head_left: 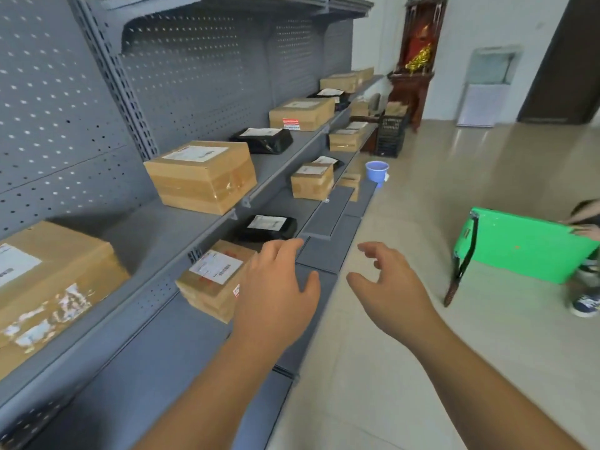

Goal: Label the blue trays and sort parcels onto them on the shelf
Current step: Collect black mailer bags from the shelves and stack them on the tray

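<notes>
A grey metal shelf unit (194, 228) runs along the left, with cardboard parcels and black bagged parcels spread over its levels. My left hand (276, 287) hovers with relaxed fingers just right of a small cardboard parcel (211, 280) on the lower shelf, holding nothing. My right hand (389, 287) is out over the floor, fingers loosely curled and empty. A black bagged parcel (266, 227) lies just beyond the small box. No blue tray shows near my hands.
Larger boxes (201, 175) sit on the upper shelf. A small blue bucket (376, 170) and a black crate (391, 134) stand on the floor by the shelf's far end. At the right, another person's hand holds a green board (526, 245).
</notes>
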`<state>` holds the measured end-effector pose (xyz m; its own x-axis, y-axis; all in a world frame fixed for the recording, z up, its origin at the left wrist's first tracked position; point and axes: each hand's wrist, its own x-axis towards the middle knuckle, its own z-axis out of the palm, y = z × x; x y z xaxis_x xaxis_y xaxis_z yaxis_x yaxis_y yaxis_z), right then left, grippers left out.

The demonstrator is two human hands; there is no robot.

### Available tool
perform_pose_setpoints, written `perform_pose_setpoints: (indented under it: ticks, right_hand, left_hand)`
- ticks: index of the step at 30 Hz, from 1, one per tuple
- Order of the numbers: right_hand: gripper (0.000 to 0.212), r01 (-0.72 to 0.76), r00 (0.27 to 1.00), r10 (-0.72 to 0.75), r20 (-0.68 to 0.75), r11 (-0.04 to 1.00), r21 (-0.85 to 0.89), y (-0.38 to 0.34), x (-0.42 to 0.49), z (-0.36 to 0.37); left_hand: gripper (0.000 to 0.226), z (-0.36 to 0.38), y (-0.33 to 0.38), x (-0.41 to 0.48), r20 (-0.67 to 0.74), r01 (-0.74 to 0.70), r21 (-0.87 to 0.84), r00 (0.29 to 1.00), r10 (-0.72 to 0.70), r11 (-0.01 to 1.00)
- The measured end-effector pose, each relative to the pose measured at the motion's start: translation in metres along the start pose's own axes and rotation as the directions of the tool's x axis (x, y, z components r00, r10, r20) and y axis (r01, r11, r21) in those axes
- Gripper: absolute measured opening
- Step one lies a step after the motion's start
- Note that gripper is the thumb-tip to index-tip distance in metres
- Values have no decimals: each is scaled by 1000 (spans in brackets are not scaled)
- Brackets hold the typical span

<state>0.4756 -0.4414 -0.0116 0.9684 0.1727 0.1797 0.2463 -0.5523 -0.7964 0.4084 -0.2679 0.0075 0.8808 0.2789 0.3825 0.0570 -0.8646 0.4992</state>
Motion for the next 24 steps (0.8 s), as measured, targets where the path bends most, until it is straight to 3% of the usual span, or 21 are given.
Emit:
perform_pose_setpoints:
  ticks: [17,24]
  right_hand:
    - [54,-220,966,198,-169,968,-122,83,189,-2]
    - [54,-171,978,146,-151,971,-168,133,272,-14]
  left_hand:
    - [50,152,-2,210,252,-190,-49,948,196,981]
    - [51,223,16,283,295,-195,-6,937,188,981]
